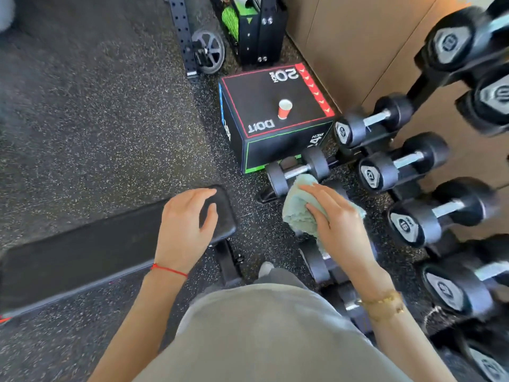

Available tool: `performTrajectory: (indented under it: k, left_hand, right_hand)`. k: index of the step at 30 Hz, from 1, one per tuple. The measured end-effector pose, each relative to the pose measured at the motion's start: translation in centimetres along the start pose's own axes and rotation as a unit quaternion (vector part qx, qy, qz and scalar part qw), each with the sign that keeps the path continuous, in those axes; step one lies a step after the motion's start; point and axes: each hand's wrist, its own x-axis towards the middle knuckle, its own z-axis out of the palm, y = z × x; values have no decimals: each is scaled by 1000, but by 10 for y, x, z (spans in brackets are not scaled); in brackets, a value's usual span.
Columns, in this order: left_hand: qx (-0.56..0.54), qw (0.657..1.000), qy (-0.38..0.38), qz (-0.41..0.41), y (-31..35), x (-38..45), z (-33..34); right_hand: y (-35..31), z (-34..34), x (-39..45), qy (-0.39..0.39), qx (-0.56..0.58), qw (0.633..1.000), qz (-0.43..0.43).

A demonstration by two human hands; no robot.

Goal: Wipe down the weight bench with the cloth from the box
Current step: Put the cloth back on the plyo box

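Observation:
A black padded weight bench (82,252) runs from the lower left to the middle of the view. My left hand (184,224) hovers over its near end with the fingers loosely spread, holding nothing. My right hand (336,219) holds a crumpled pale green cloth (298,213) in the air to the right of the bench, above the floor and a dumbbell. The black plyo box (264,106) stands beyond, with a red paper cup (284,108) on its top.
A rack of black dumbbells (405,166) fills the right side. One dumbbell (297,169) lies on the floor in front of the box. A black rack upright (181,34) and a small wheel (209,51) stand at the back. Speckled rubber floor (96,119) spreads to the left.

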Motion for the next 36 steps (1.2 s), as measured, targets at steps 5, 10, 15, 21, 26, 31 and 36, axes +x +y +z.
performTrajectory:
  k: [5,10,15,21,26,31,36]
  left_hand:
    - [-12,999,17,-26,29,52,29]
    - [-2,998,16,-55,38,93,41]
    - [9,997,21,-75,22,138,52]
    - [22,995,37,-88,-13,224,60]
    - [19,993,58,-106,-45,307,49]
    - [26,993,44,-106,-75,378,42]
    - [31,992,43,-111,-92,432,34]
  right_hand:
    - [44,-19,57,-11,11,1000,-21]
    - [70,-13,106,-20,40,998,-36]
    - [89,3,162,-35,51,997,-42]
    - [106,33,260,-54,57,995,-59]
    - [104,59,360,-75,48,994,-65]
    - [100,77,434,-70,45,994,-65]
    - [99,92,490,-75,43,993,-76]
